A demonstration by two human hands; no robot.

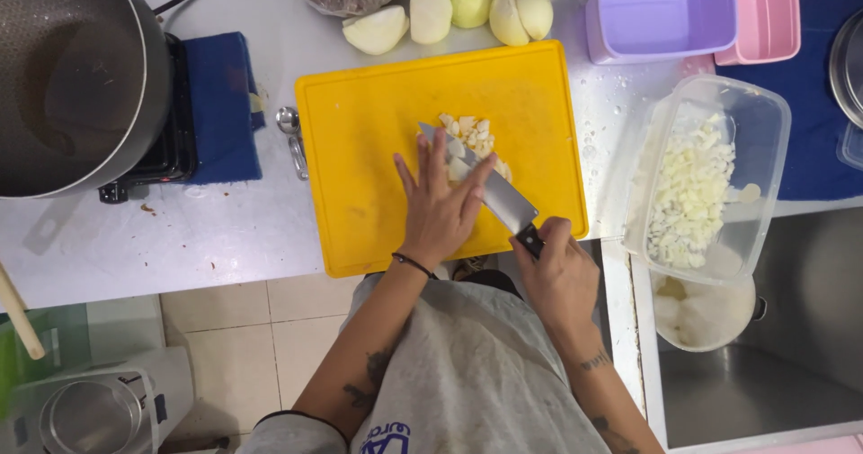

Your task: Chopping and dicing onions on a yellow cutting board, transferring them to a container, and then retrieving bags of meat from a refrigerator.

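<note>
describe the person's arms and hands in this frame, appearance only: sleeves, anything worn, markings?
Both forearms are bare, no gloves. The left hand has a thin dark band at the wrist. Dark tattoos mark the left forearm near the elbow, and the arm of the right hand at the wrist and further up. Grey top.

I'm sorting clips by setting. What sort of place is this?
Probably a kitchen prep counter: a yellow cutting board with chopped onion, a large pan on a portable burner, and a sink alongside.

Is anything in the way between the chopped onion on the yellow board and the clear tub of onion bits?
Nothing visible. Between the chopped onion and the clear tub lie only bare yellow board and wet counter. The knife lies nearer the person.
</note>
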